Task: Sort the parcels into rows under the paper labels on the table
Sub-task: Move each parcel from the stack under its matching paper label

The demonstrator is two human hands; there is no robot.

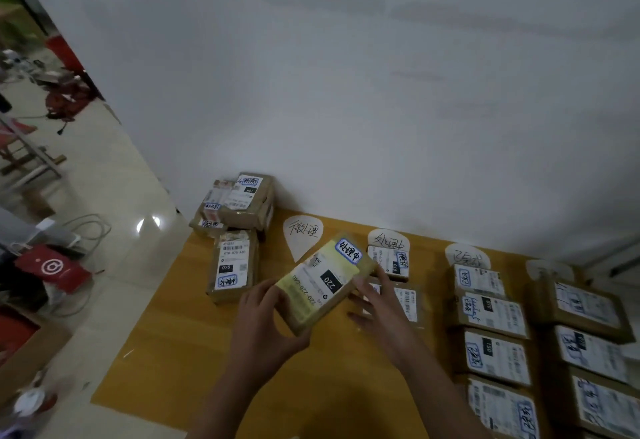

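I hold a small brown parcel (323,282) with a white shipping label marked 220 and a yellowish tape strip, tilted above the yellow table (194,341). My left hand (263,324) grips its near left end with curled fingers. My right hand (377,307) holds its right edge, thumb on top. Heart-shaped paper labels lie along the wall: a first (302,236), a second (388,239), a third (467,255) and a fourth (549,270). Parcels sit in rows under the second (389,262), third (490,314) and fourth (585,307) labels.
A pile of parcels (239,203) is stacked at the table's far left corner against the white wall, with one more parcel (233,265) lying in front of it. Left of the table is a tiled floor with cables (88,230), a red bag (52,269) and boxes.
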